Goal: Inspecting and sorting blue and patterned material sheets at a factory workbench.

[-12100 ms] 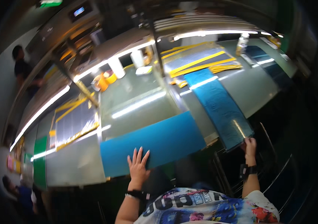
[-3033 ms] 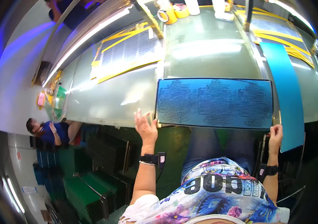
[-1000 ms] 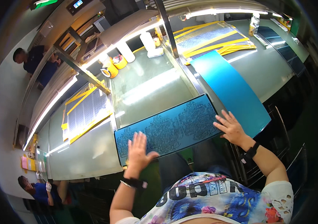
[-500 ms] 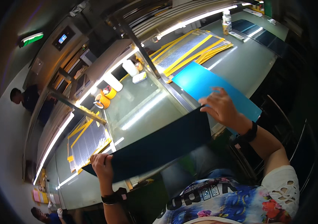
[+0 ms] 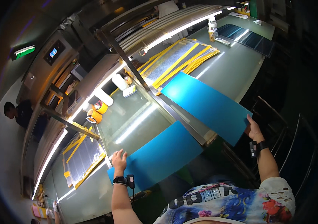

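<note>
A flat blue sheet [image 5: 162, 155] lies along the near edge of the glass-topped table in front of me. My left hand [image 5: 119, 161] is at its left end with the fingers spread, holding nothing; I cannot tell whether it touches the sheet. To the right, a second blue sheet [image 5: 207, 102] reaches from the table out past its near edge. My right hand [image 5: 254, 128] is closed on that sheet's right-hand edge near a corner, the fingers partly hidden by the sheet.
Yellow-edged clear panels [image 5: 181, 59] are stacked behind the right sheet, and similar panels [image 5: 86, 158] lie at left. Orange tape rolls [image 5: 94, 116], a white bottle [image 5: 120, 82] and dark panels [image 5: 246, 39] are on the tables. A metal post [image 5: 125, 59] rises between. Another person [image 5: 21, 112] is at far left.
The near sheet, tilted and dark in both hands before, now lies flat and looks bright blue. Both hands let go of it; my right hand moved right to the other sheet. The view shifted slightly.
</note>
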The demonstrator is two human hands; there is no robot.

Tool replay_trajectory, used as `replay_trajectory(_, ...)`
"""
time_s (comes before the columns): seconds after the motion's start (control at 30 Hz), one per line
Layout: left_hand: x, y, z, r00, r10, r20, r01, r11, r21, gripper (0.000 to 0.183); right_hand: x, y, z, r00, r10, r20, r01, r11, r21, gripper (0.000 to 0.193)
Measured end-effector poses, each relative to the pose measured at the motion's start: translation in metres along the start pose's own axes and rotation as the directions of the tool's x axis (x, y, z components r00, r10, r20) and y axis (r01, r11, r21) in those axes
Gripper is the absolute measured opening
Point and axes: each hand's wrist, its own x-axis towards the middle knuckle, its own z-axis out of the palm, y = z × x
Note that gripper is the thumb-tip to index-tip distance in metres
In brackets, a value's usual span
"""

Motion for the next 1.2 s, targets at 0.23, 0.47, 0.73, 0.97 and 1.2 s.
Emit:
replay_trajectory(0.23,-0.056,0.089,0.015,0.96,0.153,0.233,-0.202,0.958,0.203,0.09,-0.024,-0.045,0.06,0.983,-0.182,-0.032,0.18,0.982,-0.051,0.03)
replay_trajectory(0.47,-0.062,0.099,0.014,0.965,0.048,0.258,-0.105,0.972,0.21,0.095,-0.097,-0.073,0.12,0.643,-0.604,0.47,0.732,0.305,-0.609,0.025)
replay_trajectory(0.73,-0.047,0.109,-0.003,0.96,0.098,0.263,-0.17,0.949,0.264,0.089,-0.085,0.022,0.101,0.492,0.026,0.87,0.774,-0.47,-0.424,0.055)
replay_trajectory(0.97,-0.005,0.197,-0.017,0.87,0.468,0.153,-0.482,0.873,0.076,0.073,-0.066,0.02,0.098,0.416,0.094,0.905,0.839,-0.424,-0.342,0.024)
replay_trajectory(1.2,0.008,0.262,0.017,0.671,0.731,0.122,-0.735,0.678,-0.022,0.066,-0.039,0.009,0.119,0.525,-0.284,0.803,0.793,-0.181,-0.582,0.009)
